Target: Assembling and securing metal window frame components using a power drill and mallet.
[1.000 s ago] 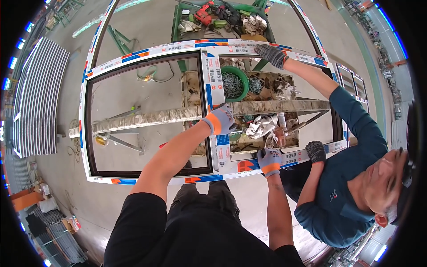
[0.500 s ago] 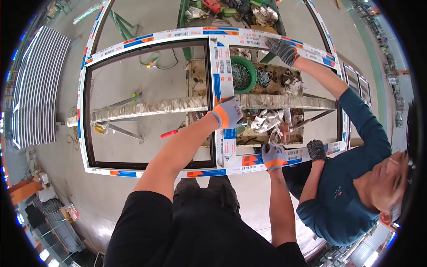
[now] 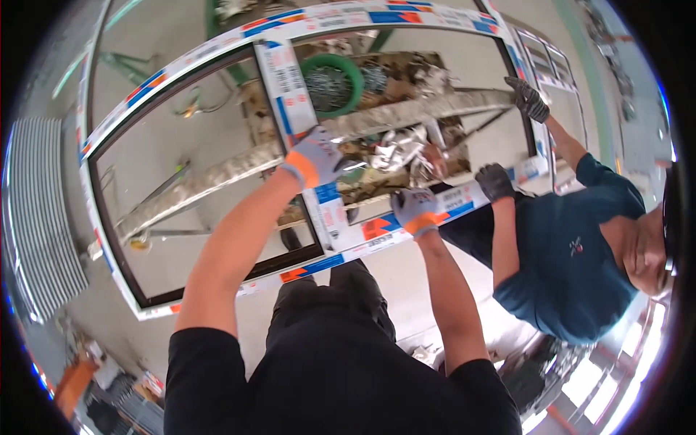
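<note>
A large window frame [image 3: 286, 83], its bars covered in printed white, blue and orange protective film, lies across a support in front of me. My left hand [image 3: 316, 159], in a grey and orange glove, is closed around the frame's middle bar. Over the near rail my right hand [image 3: 417, 209], gloved alike, has its fingers curled, gripping it. Part of each hand's fingertips is hidden. To my right a co-worker in dark gloves has one hand [image 3: 495, 183] on the near rail and the other hand [image 3: 528, 100] at the right side bar.
A film-wrapped beam [image 3: 203, 181] runs beneath the frame. Below it stand a green bowl [image 3: 332, 85] of screws and crumpled silvery wrapping [image 3: 399, 148] on a worn board. Ribbed metal profiles [image 3: 40, 210] are stacked at left. More frames [image 3: 554, 72] stand beyond the right end.
The view has turned, so the frame now slants up to the right. The co-worker's far hand has moved from the far rail to the right side bar. My hands keep their grip.
</note>
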`<state>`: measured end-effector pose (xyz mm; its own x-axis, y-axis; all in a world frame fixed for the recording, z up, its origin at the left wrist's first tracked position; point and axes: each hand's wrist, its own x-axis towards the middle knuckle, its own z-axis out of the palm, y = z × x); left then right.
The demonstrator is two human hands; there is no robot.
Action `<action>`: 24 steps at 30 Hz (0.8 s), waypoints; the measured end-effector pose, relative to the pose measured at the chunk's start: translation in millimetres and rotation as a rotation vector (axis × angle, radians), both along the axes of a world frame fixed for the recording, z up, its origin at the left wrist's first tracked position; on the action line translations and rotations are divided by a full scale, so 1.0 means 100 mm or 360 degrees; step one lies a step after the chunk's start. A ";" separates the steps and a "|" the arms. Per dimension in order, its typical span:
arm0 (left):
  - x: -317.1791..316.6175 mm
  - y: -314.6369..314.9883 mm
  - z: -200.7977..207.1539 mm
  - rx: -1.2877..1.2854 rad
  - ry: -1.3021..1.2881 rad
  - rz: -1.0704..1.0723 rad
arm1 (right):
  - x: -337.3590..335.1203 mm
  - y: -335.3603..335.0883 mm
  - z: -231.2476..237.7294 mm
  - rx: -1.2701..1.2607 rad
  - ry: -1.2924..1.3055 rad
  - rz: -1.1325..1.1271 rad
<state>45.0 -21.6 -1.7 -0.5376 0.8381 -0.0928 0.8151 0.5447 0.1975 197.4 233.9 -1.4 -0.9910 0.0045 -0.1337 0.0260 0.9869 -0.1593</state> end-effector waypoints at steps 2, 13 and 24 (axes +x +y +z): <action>0.00 0.02 0.09 0.0202 0.0108 -0.0029 | -0.04 0.02 0.16 -0.0056 -0.0153 -0.0014; 0.05 0.09 0.05 0.0207 -0.0062 0.0087 | -0.11 0.17 0.26 -0.0035 -0.0463 0.0072; -0.03 0.35 0.12 0.0239 0.0026 0.0004 | -1.29 2.00 -0.85 0.0506 -0.0759 0.0209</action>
<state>42.4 13.2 10.3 -0.5399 0.8406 0.0425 0.8176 0.5118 0.2638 68.8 434.3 -86.5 -0.8168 -0.0016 -0.5768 -0.1036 0.9841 0.1441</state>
